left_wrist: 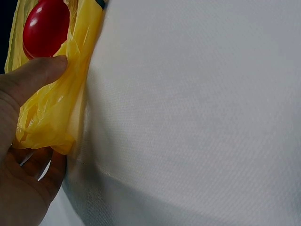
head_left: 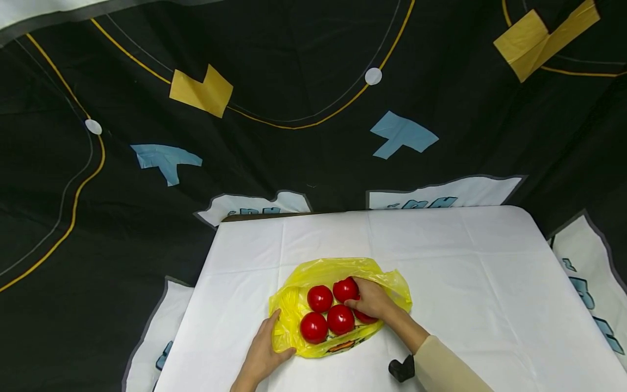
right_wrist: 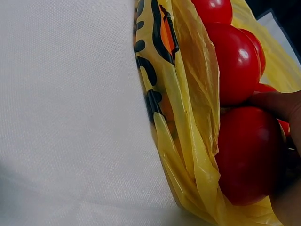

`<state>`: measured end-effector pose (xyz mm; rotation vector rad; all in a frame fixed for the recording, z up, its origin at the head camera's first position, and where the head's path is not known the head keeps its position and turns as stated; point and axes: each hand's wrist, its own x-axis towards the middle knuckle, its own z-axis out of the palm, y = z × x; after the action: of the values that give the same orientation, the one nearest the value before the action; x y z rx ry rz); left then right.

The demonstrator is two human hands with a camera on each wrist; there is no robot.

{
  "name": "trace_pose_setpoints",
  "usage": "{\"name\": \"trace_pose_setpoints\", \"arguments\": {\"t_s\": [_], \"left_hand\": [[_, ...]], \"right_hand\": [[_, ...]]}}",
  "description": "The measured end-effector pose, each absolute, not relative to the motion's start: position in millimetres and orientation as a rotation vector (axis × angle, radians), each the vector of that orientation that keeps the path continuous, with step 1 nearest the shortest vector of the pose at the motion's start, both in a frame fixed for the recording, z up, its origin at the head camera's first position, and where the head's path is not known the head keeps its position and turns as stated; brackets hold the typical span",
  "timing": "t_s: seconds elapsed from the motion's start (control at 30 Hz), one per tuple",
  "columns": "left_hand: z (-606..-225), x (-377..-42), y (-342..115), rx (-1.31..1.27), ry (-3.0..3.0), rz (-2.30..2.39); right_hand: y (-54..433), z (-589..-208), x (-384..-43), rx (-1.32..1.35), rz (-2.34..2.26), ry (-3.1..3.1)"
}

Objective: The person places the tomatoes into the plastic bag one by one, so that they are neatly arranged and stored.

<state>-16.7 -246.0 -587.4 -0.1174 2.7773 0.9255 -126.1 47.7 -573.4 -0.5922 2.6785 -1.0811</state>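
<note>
A yellow plastic bag (head_left: 289, 299) lies spread on the table with its mouth open, and several glossy red tomato-like balls (head_left: 313, 328) sit inside it. My left hand (head_left: 264, 348) holds the bag's near left edge; in the left wrist view the thumb (left_wrist: 51, 68) lies over the plastic and the fingers are beneath. My right hand (head_left: 374, 299) reaches into the bag from the right and grips the far red ball (head_left: 345, 288) between fingers and thumb. Another red ball (right_wrist: 249, 155) lies below that hand, partly covered by it.
White cloth covers the table (head_left: 465, 272). A small black object (head_left: 401, 369) lies near the right sleeve (head_left: 446, 365). Behind the table hangs a dark patterned cloth (head_left: 294, 163). Black and orange print (right_wrist: 164, 33) marks the bag's near side.
</note>
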Motion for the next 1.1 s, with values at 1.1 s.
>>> {"name": "trace_pose_setpoints", "arguments": {"t_s": [1.1], "left_hand": [[-587.1,-16.9,-245.4,-0.094,2.783,0.913]], "right_hand": [[47.0,-575.6,-130.3,-0.555,-1.016,2.669]]}}
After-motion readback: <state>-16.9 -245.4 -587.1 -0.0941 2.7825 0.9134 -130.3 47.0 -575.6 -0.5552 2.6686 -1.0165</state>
